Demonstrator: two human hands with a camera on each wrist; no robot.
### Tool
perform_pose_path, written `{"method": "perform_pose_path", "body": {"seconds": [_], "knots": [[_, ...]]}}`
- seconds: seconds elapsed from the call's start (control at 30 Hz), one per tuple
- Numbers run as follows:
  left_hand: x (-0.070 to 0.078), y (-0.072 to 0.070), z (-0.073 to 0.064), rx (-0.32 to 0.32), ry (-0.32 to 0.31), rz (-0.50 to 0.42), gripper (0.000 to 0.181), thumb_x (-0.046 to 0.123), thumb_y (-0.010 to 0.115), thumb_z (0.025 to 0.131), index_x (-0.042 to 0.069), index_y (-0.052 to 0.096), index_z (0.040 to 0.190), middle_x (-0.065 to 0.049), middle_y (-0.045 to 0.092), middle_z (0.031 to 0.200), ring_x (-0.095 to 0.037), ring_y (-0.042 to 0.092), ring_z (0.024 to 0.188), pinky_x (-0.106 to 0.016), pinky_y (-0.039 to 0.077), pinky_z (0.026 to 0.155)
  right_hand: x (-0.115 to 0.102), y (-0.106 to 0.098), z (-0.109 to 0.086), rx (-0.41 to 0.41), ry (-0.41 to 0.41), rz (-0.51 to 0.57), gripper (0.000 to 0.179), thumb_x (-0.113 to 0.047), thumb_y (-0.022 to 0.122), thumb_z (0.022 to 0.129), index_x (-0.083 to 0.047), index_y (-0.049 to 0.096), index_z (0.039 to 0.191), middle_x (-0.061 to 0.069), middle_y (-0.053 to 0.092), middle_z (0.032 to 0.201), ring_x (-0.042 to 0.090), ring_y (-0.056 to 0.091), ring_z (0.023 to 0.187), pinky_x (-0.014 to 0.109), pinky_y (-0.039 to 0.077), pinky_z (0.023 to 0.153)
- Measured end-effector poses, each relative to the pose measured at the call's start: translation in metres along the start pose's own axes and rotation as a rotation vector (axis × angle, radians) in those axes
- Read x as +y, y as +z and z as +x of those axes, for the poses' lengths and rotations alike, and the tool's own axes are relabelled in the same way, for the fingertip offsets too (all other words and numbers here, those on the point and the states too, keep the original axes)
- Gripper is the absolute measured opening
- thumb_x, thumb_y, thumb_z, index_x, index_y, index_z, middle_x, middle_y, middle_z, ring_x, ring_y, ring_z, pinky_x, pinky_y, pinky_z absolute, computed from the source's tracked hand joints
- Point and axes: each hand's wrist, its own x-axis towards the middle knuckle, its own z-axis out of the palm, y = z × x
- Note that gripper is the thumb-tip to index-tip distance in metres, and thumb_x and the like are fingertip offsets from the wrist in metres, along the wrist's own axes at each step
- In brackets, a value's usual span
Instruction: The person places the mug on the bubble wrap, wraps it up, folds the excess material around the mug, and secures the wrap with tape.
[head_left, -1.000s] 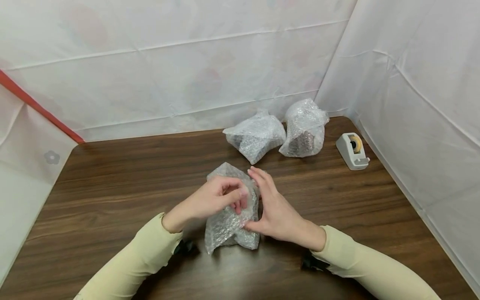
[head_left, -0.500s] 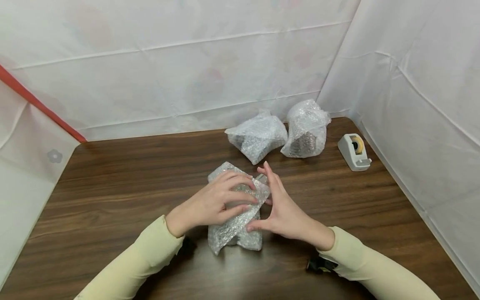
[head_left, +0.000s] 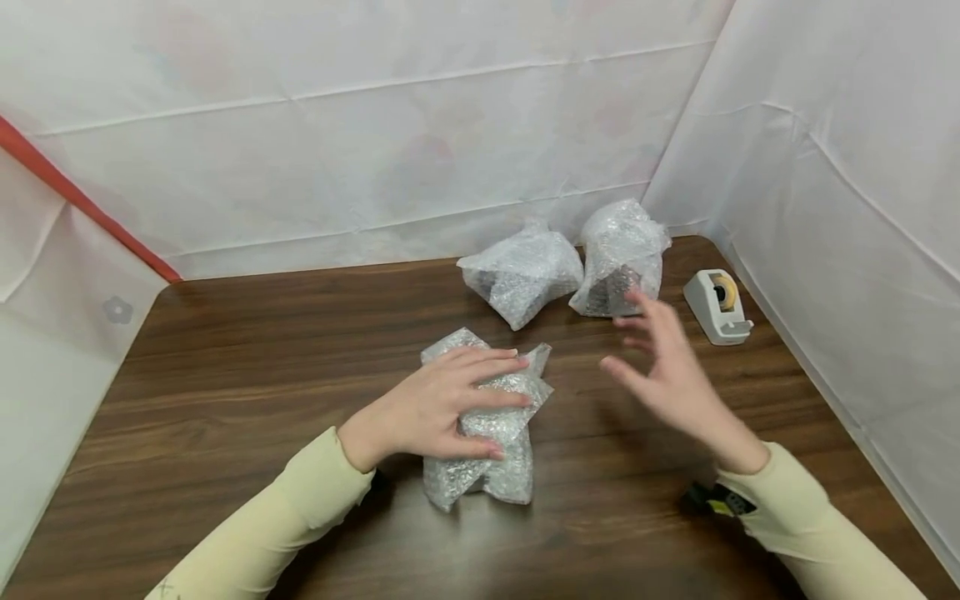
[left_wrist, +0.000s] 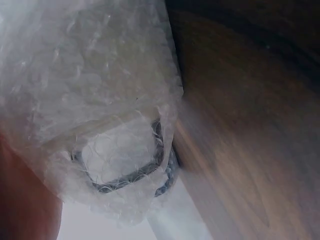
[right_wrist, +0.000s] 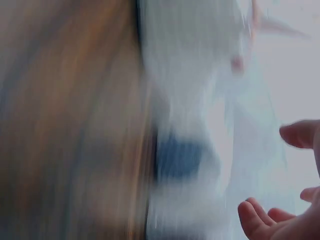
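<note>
A bubble-wrapped bundle (head_left: 513,479) lies at the middle of the table, a loose flap sticking up at its right side. My left hand (head_left: 442,407) rests across its top with fingers spread and fairly straight. Seen from the left wrist, the bubble wrap (left_wrist: 90,75) covers something with a dark squarish outline (left_wrist: 125,181); the rest of the contents is hidden. My right hand (head_left: 671,379) is in the air right of the bundle, holding nothing, its thumb and fingers apart. Motion blurs the right wrist view, where fingertips (right_wrist: 248,215) show at the lower right.
Two more bubble-wrapped bundles, a left one (head_left: 523,271) and a right one (head_left: 628,242), stand at the table's back edge. A white tape dispenser (head_left: 712,312) with yellow tape sits at the back right. White cloth (head_left: 375,150) hangs behind the brown wooden table (head_left: 247,350).
My right hand has left the bundle and moved right, toward the tape dispenser's side. My left hand has gone from loosely curled fingers to lying spread on the wrap, whose flap now shows.
</note>
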Motion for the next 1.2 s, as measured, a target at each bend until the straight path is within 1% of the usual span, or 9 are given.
{"method": "perform_pose_path", "body": {"seconds": [0.1, 0.23, 0.33, 0.47, 0.57, 0.7, 0.83, 1.03, 1.2], "knots": [[0.001, 0.001, 0.0, 0.001, 0.008, 0.036, 0.061, 0.065, 0.059, 0.09, 0.027, 0.06, 0.139, -0.009, 0.043, 0.153, -0.025, 0.035, 0.142, -0.044, 0.028, 0.115, 0.024, -0.031, -0.001, 0.156, 0.117, -0.114, 0.094, 0.007, 0.077, 0.081, -0.009, 0.024, 0.158, 0.022, 0.034, 0.146, 0.03, 0.054, 0.114, 0.014, 0.045, 0.091], [0.003, 0.001, 0.001, 0.008, 0.006, 0.06, 0.06, 0.064, 0.059, 0.09, 0.027, 0.061, 0.138, -0.009, 0.045, 0.151, -0.025, 0.037, 0.141, -0.045, 0.029, 0.115, 0.056, -0.066, -0.005, 0.296, 0.355, -0.245, 0.081, -0.002, 0.07, 0.088, -0.006, 0.027, 0.156, 0.024, 0.033, 0.145, 0.037, 0.047, 0.121, 0.026, 0.044, 0.094], [0.004, 0.002, 0.002, 0.014, -0.001, 0.065, 0.06, 0.065, 0.059, 0.09, 0.027, 0.061, 0.136, -0.008, 0.047, 0.149, -0.025, 0.039, 0.139, -0.044, 0.029, 0.114, 0.077, -0.085, -0.007, 0.287, 0.522, -0.312, 0.081, -0.011, 0.067, 0.091, -0.003, 0.021, 0.157, 0.028, 0.03, 0.147, 0.046, 0.038, 0.128, 0.048, 0.038, 0.098], [0.005, 0.002, 0.001, 0.022, -0.01, 0.066, 0.059, 0.065, 0.06, 0.09, 0.028, 0.062, 0.135, -0.008, 0.048, 0.148, -0.024, 0.039, 0.139, -0.043, 0.03, 0.114, 0.101, -0.099, -0.009, 0.156, 0.641, -0.31, 0.083, -0.018, 0.064, 0.095, 0.004, 0.013, 0.156, 0.038, 0.031, 0.147, 0.053, 0.035, 0.128, 0.063, 0.032, 0.1], [0.005, 0.002, 0.001, 0.024, -0.017, 0.059, 0.059, 0.065, 0.059, 0.09, 0.028, 0.062, 0.136, -0.008, 0.047, 0.148, -0.024, 0.039, 0.139, -0.043, 0.03, 0.114, 0.114, -0.105, -0.009, 0.092, 0.66, -0.31, 0.079, -0.019, 0.064, 0.096, 0.009, 0.018, 0.153, 0.04, 0.038, 0.14, 0.053, 0.04, 0.124, 0.063, 0.035, 0.098], [0.005, 0.003, 0.001, 0.025, -0.021, 0.047, 0.059, 0.065, 0.059, 0.09, 0.028, 0.061, 0.137, -0.008, 0.046, 0.15, -0.023, 0.038, 0.14, -0.043, 0.03, 0.114, 0.126, -0.111, -0.01, 0.068, 0.642, -0.332, 0.068, -0.017, 0.067, 0.095, 0.008, 0.033, 0.148, 0.031, 0.051, 0.128, 0.037, 0.049, 0.108, 0.035, 0.046, 0.081], [0.004, 0.004, 0.001, 0.027, -0.024, 0.043, 0.059, 0.065, 0.059, 0.09, 0.028, 0.061, 0.136, -0.008, 0.046, 0.15, -0.023, 0.037, 0.14, -0.043, 0.03, 0.114, 0.132, -0.119, -0.007, 0.022, 0.649, -0.244, 0.071, -0.017, 0.069, 0.094, 0.007, 0.031, 0.15, 0.022, 0.054, 0.119, 0.011, 0.049, 0.093, 0.015, 0.043, 0.064], [0.004, 0.004, 0.001, 0.017, -0.034, 0.037, 0.058, 0.064, 0.06, 0.09, 0.029, 0.061, 0.136, -0.008, 0.045, 0.15, -0.023, 0.037, 0.14, -0.043, 0.029, 0.115, 0.136, -0.13, -0.006, 0.003, 0.652, -0.135, 0.077, -0.017, 0.07, 0.094, 0.013, 0.025, 0.148, -0.024, 0.059, 0.084, -0.012, 0.049, 0.076, 0.013, 0.042, 0.064], [0.005, 0.004, 0.001, 0.007, -0.039, 0.041, 0.059, 0.064, 0.06, 0.09, 0.029, 0.061, 0.137, -0.008, 0.045, 0.151, -0.022, 0.036, 0.141, -0.043, 0.027, 0.115, 0.137, -0.125, -0.008, 0.061, 0.631, -0.185, 0.067, -0.016, 0.074, 0.091, 0.008, 0.037, 0.142, -0.023, 0.058, 0.081, -0.005, 0.05, 0.076, 0.015, 0.044, 0.062]]}}
